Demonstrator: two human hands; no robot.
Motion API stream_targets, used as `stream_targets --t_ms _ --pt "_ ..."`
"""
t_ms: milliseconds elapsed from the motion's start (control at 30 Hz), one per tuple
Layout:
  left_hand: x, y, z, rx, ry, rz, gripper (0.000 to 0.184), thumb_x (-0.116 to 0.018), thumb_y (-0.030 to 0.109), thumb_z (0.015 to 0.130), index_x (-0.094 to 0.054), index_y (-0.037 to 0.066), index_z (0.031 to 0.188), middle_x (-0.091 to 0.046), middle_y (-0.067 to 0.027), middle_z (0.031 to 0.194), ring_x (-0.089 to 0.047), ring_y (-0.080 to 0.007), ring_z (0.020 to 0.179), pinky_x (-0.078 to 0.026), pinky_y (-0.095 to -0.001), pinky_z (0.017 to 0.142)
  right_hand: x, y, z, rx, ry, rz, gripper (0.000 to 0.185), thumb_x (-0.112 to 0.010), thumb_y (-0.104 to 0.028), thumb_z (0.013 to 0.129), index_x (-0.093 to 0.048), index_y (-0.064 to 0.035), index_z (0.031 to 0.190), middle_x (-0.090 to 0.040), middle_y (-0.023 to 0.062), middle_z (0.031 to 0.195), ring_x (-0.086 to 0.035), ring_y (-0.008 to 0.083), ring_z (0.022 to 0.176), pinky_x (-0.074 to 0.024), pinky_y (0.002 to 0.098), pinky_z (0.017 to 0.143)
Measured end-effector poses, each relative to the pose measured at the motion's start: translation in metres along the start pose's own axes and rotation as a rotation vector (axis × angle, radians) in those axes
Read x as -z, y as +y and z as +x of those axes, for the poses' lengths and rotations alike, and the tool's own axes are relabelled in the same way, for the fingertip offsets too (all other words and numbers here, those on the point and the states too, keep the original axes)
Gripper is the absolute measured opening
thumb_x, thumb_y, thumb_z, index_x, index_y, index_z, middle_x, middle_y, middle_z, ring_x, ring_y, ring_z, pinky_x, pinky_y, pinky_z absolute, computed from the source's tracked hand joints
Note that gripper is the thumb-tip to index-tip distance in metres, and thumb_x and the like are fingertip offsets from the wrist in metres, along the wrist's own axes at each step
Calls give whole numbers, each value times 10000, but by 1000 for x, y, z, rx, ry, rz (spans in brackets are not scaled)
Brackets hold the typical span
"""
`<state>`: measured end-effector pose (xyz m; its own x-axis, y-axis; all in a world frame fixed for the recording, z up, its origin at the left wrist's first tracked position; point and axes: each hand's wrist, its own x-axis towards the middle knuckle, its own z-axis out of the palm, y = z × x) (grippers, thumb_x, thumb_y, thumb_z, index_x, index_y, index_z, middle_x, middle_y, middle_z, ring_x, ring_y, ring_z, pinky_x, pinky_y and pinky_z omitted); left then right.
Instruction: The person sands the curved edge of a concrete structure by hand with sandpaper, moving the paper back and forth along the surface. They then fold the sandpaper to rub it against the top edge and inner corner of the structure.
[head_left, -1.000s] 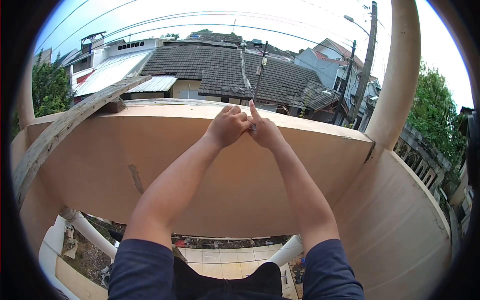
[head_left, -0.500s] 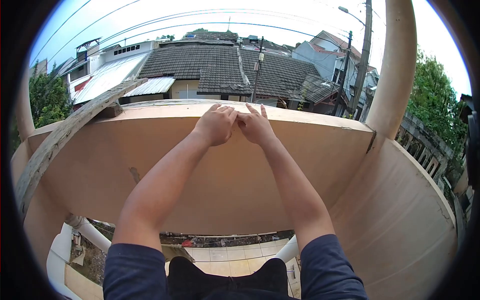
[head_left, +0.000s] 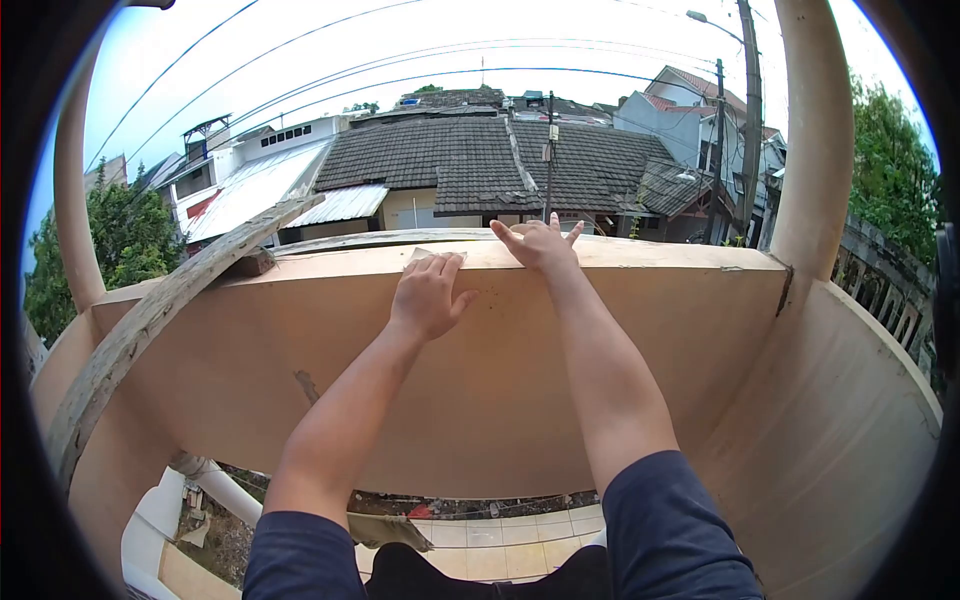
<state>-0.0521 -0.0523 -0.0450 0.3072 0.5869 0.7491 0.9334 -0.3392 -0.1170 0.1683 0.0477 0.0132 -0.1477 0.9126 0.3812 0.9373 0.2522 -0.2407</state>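
My left hand [head_left: 430, 295] rests at the near edge of the balcony wall [head_left: 640, 254], fingers together and thumb apart. A pale, thin flat piece [head_left: 424, 253] shows at its fingertips, pressed against the wall top; its kind is unclear. To the right, my right hand [head_left: 546, 246] is held over the same ledge with its fingers spread. Something small and pale shows between its thumb and fingers, but I cannot tell whether it is held or lies behind.
A long weathered wooden plank [head_left: 160, 305] leans over the wall at the left, near a brown block [head_left: 250, 262]. Round columns [head_left: 812, 140] flank the balcony. Beyond are tiled roofs [head_left: 420, 155] and overhead wires. Far below lies a tiled floor [head_left: 500, 535].
My hands were touching each other over the ledge and have come apart, left hand to the left, right hand to the right. The pale piece now shows under the left fingers. The view has shifted.
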Motion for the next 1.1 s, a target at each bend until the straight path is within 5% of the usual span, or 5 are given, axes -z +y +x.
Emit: stream_targets --t_ms 433,567,767,867,1100 --pt "8 -20 -14 -142 226 -118 475 -713 481 994 -736 64 1222 -773 -152 1219 -722 -351 1132 -546 -471 1015 14 -4 -9 -12 -146 -18 1142 -167 -1012 862 -680 -194 1474 -493 137 1653 -116 367 1665 130 729 1257" --pt "25 -28 -4 330 -88 -171 409 -740 419 987 -693 43 1142 -774 -178 1152 -747 -377 1036 -578 -476 913 19 -5 -14 -16 -144 -12 1145 -162 -1018 854 -684 -206 1470 -513 136 1638 -128 370 1663 121 732 1258" --pt "13 -37 -16 -232 155 -209 336 -689 269 1032 -719 55 1289 -772 -155 1244 -724 -348 1187 -573 -443 1011 11 -2 -6 -14 -123 -19 1158 -208 -1046 817 -659 -225 1497 -503 127 1649 -147 369 1660 122 712 1270" --pt "32 -58 -12 222 -81 -381 307 -684 229 1035 -755 71 1288 -756 -155 1295 -690 -334 1278 -557 -431 1075 5 2 -10 -25 -44 12 1170 -219 -1051 809 -580 -237 1568 -462 110 1680 -144 358 1661 116 708 1276" --pt "32 -60 -31 -137 154 -256 244 -710 163 1010 -789 93 1231 -779 -123 1242 -704 -311 1260 -581 -425 1039 6 3 -9 -13 -23 4 1204 -229 -1063 791 -460 -249 1646 -425 111 1702 -129 342 1664 89 698 1293"
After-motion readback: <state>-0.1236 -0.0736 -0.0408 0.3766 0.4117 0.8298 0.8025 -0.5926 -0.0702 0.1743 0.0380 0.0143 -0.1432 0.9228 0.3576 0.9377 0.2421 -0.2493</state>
